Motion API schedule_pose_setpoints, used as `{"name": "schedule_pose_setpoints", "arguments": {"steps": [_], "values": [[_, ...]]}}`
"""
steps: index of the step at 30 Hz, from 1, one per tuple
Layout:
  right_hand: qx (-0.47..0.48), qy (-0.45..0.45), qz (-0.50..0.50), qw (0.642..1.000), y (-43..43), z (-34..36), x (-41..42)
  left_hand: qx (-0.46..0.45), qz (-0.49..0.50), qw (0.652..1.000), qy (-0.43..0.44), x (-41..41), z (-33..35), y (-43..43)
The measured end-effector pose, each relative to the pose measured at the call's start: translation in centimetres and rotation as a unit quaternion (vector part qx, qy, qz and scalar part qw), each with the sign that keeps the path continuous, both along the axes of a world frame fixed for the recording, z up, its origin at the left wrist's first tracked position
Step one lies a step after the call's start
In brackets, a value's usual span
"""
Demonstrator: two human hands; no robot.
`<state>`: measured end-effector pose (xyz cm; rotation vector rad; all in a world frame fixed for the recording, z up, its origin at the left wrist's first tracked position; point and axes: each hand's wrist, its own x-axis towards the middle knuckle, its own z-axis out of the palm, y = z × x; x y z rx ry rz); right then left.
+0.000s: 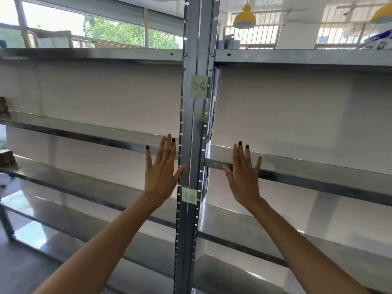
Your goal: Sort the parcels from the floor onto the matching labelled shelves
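Both my hands are raised in front of a grey metal shelving rack, fingers straight and spread, holding nothing. My left hand (162, 168) is just left of the central upright post (194, 128). My right hand (244, 170) is in front of the edge of the right middle shelf (318, 168). A pale green handwritten label (199, 86) is stuck high on the post, and a second smaller label (189, 195) sits lower, between my wrists. No parcel is in view between my hands.
Bare metal shelves run left (84, 132) and right of the post at several heights, backed by a pale wall. Brown objects (4, 107) sit at the far left shelf ends. A blue-and-white item (377, 42) lies on the top right shelf. Yellow lamps (245, 18) hang above.
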<state>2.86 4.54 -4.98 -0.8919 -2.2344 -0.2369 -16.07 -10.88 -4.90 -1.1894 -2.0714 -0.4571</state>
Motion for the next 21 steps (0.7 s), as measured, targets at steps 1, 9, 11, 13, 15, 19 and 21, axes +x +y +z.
{"name": "schedule_pose_setpoints", "arguments": {"steps": [1,9,11,13,15,19,21], "values": [[0.000,0.000,-0.004,1.000,0.1,-0.1,0.1,-0.001,-0.002,1.000,-0.001,0.1,-0.2,0.1],[0.022,0.009,-0.027,0.999,0.7,-0.6,1.4,-0.008,-0.038,0.999,-0.021,1.7,-0.1,1.3],[0.018,0.009,-0.041,0.999,0.8,-0.7,2.1,-0.010,-0.054,0.998,-0.028,2.4,-0.2,1.8],[0.017,0.001,-0.059,0.998,1.1,-0.7,3.0,-0.004,-0.075,0.996,-0.042,3.1,-0.4,2.5],[0.018,-0.005,-0.073,0.997,1.4,-0.7,4.1,-0.006,-0.090,0.995,-0.045,4.0,-0.7,3.5],[0.022,-0.009,-0.099,0.995,1.7,-1.2,7.1,-0.003,-0.127,0.990,-0.064,6.5,-1.4,5.5],[0.023,-0.016,-0.106,0.994,1.9,-1.2,8.8,-0.007,-0.146,0.987,-0.063,8.2,-1.4,6.4]]}}
